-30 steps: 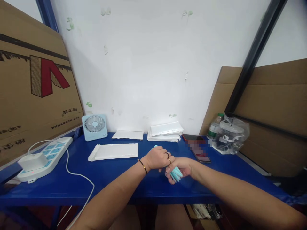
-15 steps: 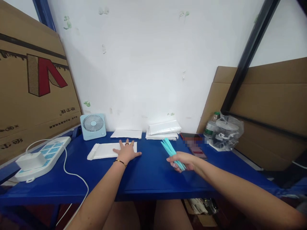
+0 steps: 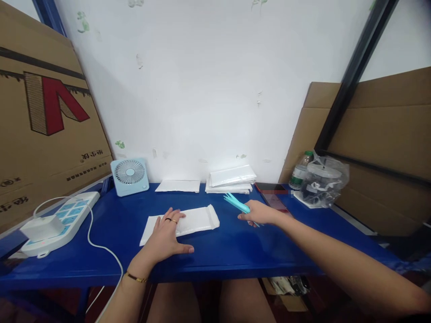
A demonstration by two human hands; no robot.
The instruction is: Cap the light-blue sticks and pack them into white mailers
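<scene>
The mailer (image 3: 183, 223) lies flat on the blue worktop (image 3: 215, 251) under the spread, unclenched left hand (image 3: 164, 237), flap end toward the right hand (image 3: 257, 214) — which grips a bundle of teal sticks (image 3: 235, 204) — none yet inside it.

The left hand (image 3: 166, 235) lies palm down with fingers spread flat, rings on two fingers and a thin bracelet at the wrist. The right hand (image 3: 257, 213) is to its right and slightly farther forward, arm stretched out, fingers curled closed in a grip
</scene>
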